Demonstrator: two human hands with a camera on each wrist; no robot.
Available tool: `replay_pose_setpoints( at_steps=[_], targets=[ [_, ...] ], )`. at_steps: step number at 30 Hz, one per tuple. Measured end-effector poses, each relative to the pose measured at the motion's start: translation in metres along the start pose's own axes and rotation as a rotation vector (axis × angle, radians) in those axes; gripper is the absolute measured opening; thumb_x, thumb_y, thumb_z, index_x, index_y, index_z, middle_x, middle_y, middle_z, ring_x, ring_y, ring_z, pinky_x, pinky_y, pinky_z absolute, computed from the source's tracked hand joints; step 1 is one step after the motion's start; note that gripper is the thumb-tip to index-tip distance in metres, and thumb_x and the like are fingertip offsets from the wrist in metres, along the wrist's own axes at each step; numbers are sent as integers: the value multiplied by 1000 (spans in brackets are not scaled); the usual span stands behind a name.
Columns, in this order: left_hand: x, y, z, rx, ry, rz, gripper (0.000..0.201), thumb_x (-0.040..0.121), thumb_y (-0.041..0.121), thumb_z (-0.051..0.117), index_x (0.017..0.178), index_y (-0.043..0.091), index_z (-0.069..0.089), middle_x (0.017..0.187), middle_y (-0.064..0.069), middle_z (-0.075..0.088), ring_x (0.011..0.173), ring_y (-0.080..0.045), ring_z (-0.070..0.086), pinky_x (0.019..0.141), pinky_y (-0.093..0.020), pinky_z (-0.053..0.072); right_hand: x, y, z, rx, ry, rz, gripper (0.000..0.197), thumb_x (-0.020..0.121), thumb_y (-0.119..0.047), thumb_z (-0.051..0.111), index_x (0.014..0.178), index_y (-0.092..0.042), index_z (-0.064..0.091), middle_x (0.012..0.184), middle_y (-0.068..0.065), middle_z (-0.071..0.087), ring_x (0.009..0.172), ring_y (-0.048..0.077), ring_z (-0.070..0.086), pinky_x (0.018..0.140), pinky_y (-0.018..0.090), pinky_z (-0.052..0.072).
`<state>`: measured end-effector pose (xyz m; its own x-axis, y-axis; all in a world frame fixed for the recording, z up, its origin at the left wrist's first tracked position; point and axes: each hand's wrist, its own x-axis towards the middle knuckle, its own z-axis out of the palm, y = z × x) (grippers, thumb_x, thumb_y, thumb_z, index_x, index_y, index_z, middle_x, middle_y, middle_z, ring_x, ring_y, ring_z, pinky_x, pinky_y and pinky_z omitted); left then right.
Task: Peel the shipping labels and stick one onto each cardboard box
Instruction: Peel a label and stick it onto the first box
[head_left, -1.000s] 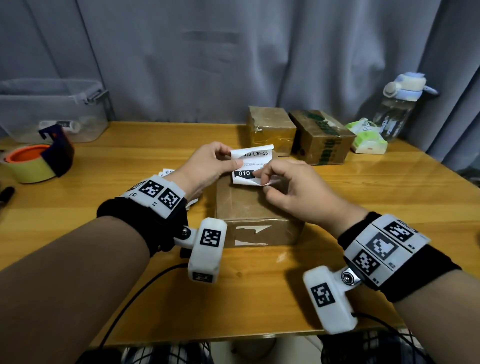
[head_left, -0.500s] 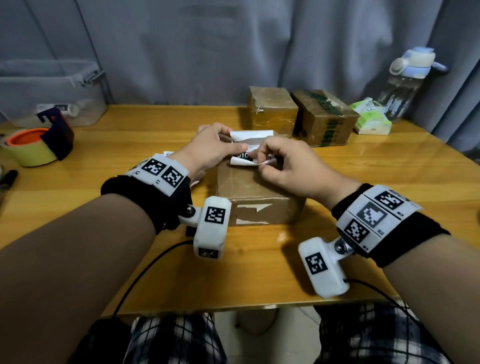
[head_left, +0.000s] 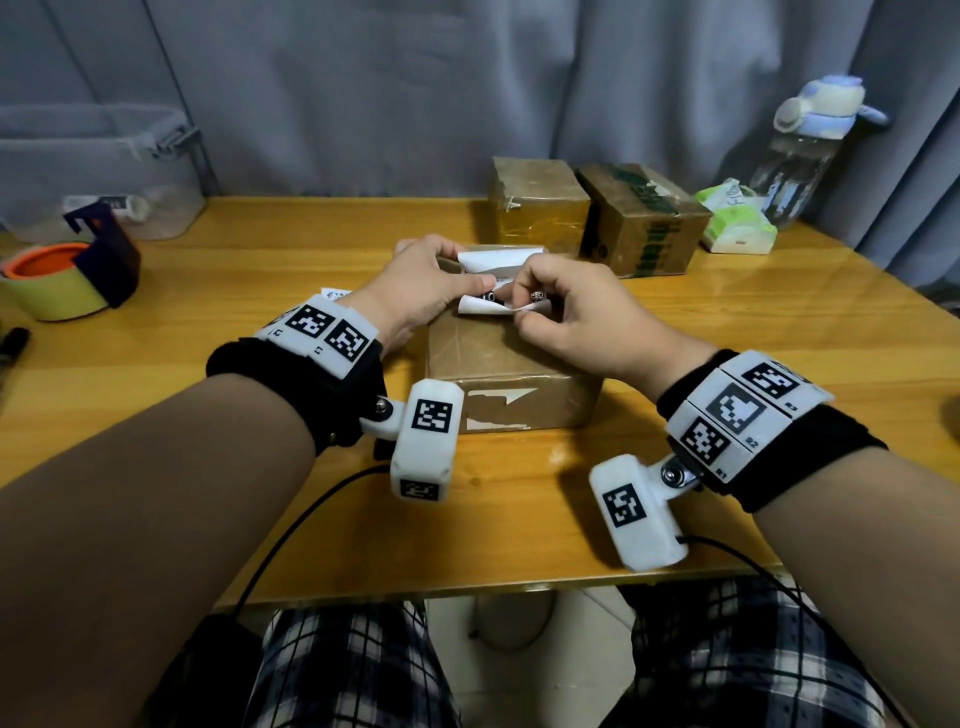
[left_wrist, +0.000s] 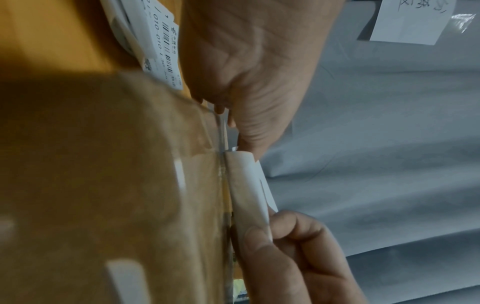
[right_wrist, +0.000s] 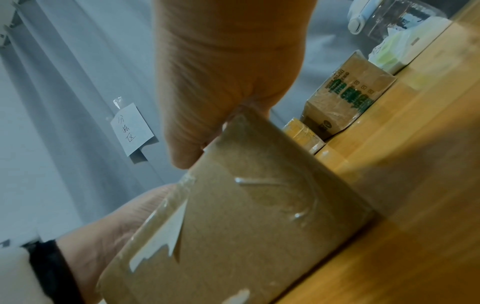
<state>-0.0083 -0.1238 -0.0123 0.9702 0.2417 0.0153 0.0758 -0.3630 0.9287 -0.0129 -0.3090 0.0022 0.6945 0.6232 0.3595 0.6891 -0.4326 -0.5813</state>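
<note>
Holding a white label (head_left: 498, 283) over the near box (head_left: 506, 374) - left hand (head_left: 421, 291) and right hand (head_left: 576, 312) both pinch it | left wrist: fingers (left_wrist: 262, 242) squeeze the curled label (left_wrist: 249, 185) at the box edge | right wrist: box (right_wrist: 233, 216) on the table (right_wrist: 415, 185) - label mostly hidden.

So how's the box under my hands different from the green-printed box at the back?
The near box is plain brown with torn white label scraps on its front; the green-printed box carries green lettering. The near box has both hands peeling a label above it; the printed one stands untouched. Both are taped cardboard.
</note>
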Motion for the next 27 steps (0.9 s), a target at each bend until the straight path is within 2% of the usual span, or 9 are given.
replay_pose_setpoints(
  at_steps=[6,11,14,17,19,21,22,24,27],
  targets=[
    [2,-6,-1,68,71,23,43,66,33,81,100,22,57,126,-1,42,114,-21,49,103,-40,43,0,1,1,-11,-22,10,9,79,-14,63,81,-21,57,91,2,67,93,26,62,82,47,50],
    [2,-10,-1,109,60,39,39,69,34,79,99,25,56,123,4,34,122,-19,39,109,-37,33,0,4,1,12,-35,17,12,81,-10,64,81,-21,58,94,4,68,96,26,63,84,48,50],
    [4,-8,0,134,65,66,35,69,33,79,94,28,55,119,5,34,121,-20,39,108,-35,33,0,3,2,27,-32,6,23,81,-12,63,75,-31,52,94,3,69,98,26,64,84,48,50],
    [7,-8,0,193,58,67,35,68,39,79,89,33,52,121,3,33,122,-21,38,108,-38,35,0,6,5,26,-33,7,20,78,-17,62,72,-33,51,91,-3,69,99,24,65,85,49,51],
    [9,-9,-1,249,91,52,45,67,44,77,101,28,51,126,0,33,124,-23,36,107,-38,34,0,8,5,35,-33,29,10,76,-29,60,71,-32,52,87,-6,69,96,19,66,89,47,50],
    [8,-5,-5,336,135,41,57,69,48,74,114,23,49,130,-3,33,125,-23,32,107,-37,32,1,7,0,-6,4,51,15,77,-41,54,73,-27,52,71,-10,66,82,11,61,96,42,43],
    [5,-3,-7,395,150,43,61,70,50,73,119,23,47,132,-3,32,126,-23,31,107,-38,32,1,7,-3,-45,22,57,18,80,-42,49,74,-25,51,62,-12,60,75,9,55,98,38,38],
    [-2,3,-13,548,182,94,63,72,49,72,122,24,43,133,-4,31,125,-24,31,103,-38,30,-1,7,-11,-94,23,105,20,86,-38,42,79,-21,51,62,-13,53,80,12,46,95,32,29],
    [-19,9,-23,641,189,380,44,76,39,72,112,25,50,119,1,39,110,-15,35,93,-32,29,-2,7,-21,-60,-22,168,21,95,-30,39,77,-25,47,76,-11,53,90,12,44,92,30,25]
  ],
)
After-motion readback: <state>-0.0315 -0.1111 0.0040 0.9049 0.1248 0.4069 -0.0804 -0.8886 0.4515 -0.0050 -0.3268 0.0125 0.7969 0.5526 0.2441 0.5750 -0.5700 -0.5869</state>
